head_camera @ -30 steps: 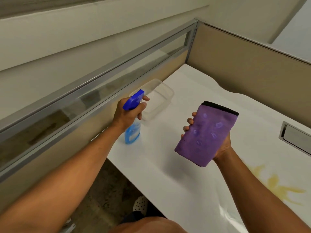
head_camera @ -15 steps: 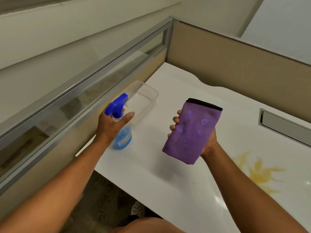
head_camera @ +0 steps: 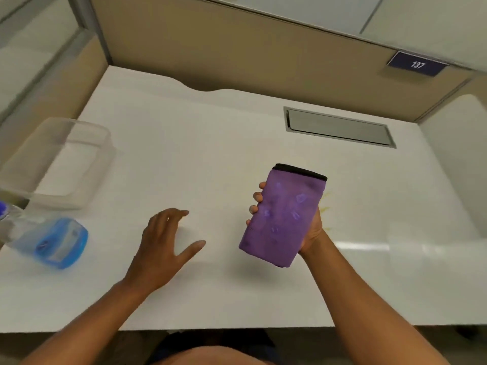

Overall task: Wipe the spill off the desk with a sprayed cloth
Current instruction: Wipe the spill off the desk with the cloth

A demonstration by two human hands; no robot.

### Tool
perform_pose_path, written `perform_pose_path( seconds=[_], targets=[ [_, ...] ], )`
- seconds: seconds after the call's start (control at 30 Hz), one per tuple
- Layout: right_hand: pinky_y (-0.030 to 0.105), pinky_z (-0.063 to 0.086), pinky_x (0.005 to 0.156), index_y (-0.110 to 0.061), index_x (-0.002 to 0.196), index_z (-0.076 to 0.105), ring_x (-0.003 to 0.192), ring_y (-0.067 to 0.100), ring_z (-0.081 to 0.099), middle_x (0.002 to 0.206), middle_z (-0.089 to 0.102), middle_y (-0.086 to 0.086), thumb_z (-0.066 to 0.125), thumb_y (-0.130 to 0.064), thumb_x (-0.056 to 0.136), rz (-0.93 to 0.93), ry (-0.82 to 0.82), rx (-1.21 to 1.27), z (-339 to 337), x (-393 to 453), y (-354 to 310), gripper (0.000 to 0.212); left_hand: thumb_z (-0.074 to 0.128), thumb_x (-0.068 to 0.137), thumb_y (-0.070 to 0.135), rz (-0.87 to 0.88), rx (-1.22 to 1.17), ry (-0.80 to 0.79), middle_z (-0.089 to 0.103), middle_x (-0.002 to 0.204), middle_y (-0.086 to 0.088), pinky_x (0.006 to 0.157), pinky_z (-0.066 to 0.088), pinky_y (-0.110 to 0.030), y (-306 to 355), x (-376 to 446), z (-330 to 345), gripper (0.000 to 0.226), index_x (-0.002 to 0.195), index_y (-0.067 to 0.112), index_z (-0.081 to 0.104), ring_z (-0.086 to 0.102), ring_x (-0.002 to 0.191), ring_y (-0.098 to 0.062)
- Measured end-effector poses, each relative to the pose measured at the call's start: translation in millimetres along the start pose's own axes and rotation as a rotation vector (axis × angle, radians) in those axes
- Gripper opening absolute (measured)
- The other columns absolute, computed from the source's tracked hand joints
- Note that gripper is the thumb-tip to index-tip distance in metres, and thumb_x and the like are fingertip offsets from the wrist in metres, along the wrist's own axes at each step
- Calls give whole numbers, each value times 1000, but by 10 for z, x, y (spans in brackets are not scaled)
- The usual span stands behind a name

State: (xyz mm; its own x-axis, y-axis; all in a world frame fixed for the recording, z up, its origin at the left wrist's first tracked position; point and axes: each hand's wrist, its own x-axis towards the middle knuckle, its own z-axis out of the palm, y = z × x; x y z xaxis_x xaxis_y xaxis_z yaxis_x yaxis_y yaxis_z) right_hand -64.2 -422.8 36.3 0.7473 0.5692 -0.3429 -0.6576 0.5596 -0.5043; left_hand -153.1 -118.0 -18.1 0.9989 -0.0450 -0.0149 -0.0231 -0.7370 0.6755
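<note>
My right hand [head_camera: 312, 230] grips a folded purple cloth [head_camera: 283, 214] with a black edge and wet spray marks, held upright above the white desk [head_camera: 210, 143]. A faint yellow spill [head_camera: 325, 206] peeks out just right of the cloth; most of it is hidden behind cloth and hand. My left hand [head_camera: 166, 243] hovers empty over the desk with fingers spread, left of the cloth. The spray bottle [head_camera: 56, 242], holding blue liquid, stands at the desk's left edge, apart from my left hand.
A clear plastic container [head_camera: 60, 159] sits at the left, behind the bottle. A grey cable hatch [head_camera: 337, 129] is set into the desk at the back right. Beige partition walls [head_camera: 237, 54] close the back and left sides.
My left hand let go of the spray bottle, left it standing at the left edge, and moved right, open. The view swung to the right; the cloth stays in my right hand.
</note>
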Motion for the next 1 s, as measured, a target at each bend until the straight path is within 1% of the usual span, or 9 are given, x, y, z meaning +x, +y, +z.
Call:
perform_pose_path(
  seconds=[0.1, 0.17, 0.27, 0.37, 0.67, 0.8, 0.9, 0.93, 1.0],
  targets=[
    [58, 39, 106, -11, 129, 54, 106, 37, 55, 116, 59, 14, 35, -60, 102, -50, 54, 56, -261, -358, -67, 59, 40, 80, 93, 107, 141, -192, 24, 175, 3, 135, 17, -48, 54, 621, 159, 112, 167, 24, 26, 12, 166, -20],
    [57, 40, 104, -11, 128, 57, 104, 38, 56, 114, 61, 14, 38, -56, 102, -80, 91, 67, -360, -550, -105, 55, 33, 74, 101, 173, 236, -271, 6, 181, 3, 137, 1, -51, 111, 1010, 287, 126, 172, 24, 11, -7, 169, -20],
    [54, 42, 100, -10, 125, 59, 102, 37, 55, 110, 62, 15, 42, -53, 102, -108, 178, 71, -441, -759, -150, 52, 29, 61, 112, 248, 367, -336, -13, 182, 3, 135, -7, -57, 203, 1513, 493, 146, 172, 23, -5, -22, 167, -21],
    [53, 44, 98, -10, 124, 59, 101, 37, 53, 109, 58, 15, 42, -49, 102, -127, 251, 72, -503, -900, -202, 48, 26, 56, 116, 319, 457, -378, -18, 181, 1, 134, -10, -60, 233, 1818, 703, 153, 171, 21, -10, -25, 166, -24],
    [43, 50, 80, -5, 122, 61, 90, 36, 53, 102, 57, 17, 47, -45, 99, -188, 404, 3, -761, -1066, -651, 48, 26, 67, 111, 513, 630, -302, -5, 182, -9, 133, -1, -64, 72, 1964, 982, 146, 172, 12, 5, -10, 169, -29],
    [34, 44, 63, -3, 104, 70, 67, 28, 53, 81, 60, 14, 59, -47, 91, -237, 672, -193, -885, -887, -1058, 47, 25, 73, 108, 538, 663, -289, -4, 182, -10, 133, 3, -66, 72, 1976, 984, 139, 171, 12, 4, -7, 169, -30],
    [31, 48, 53, -13, 93, 70, 56, 21, 56, 70, 62, 4, 47, -85, 89, -176, 828, -505, -938, -589, -1244, 76, 24, 79, 104, 543, 681, -275, -2, 182, -9, 133, 4, -66, 67, 1972, 985, 131, 172, 11, 8, -6, 169, -30],
    [33, 51, 54, -17, 92, 71, 57, 22, 61, 71, 65, 3, 39, -97, 82, -127, 862, -674, -944, -479, -1262, 87, 23, 81, 103, 540, 688, -278, -3, 182, -9, 133, 4, -65, 72, 1975, 982, 130, 172, 11, 8, -6, 169, -29],
    [37, 57, 69, -28, 97, 71, 77, 25, 71, 85, 73, 0, 27, -104, 77, -53, 907, -1089, -965, -237, -1228, 90, 22, 83, 101, 539, 692, -281, -3, 182, -9, 133, 4, -65, 80, 1982, 977, 127, 172, 12, 7, -6, 169, -29]
  ],
)
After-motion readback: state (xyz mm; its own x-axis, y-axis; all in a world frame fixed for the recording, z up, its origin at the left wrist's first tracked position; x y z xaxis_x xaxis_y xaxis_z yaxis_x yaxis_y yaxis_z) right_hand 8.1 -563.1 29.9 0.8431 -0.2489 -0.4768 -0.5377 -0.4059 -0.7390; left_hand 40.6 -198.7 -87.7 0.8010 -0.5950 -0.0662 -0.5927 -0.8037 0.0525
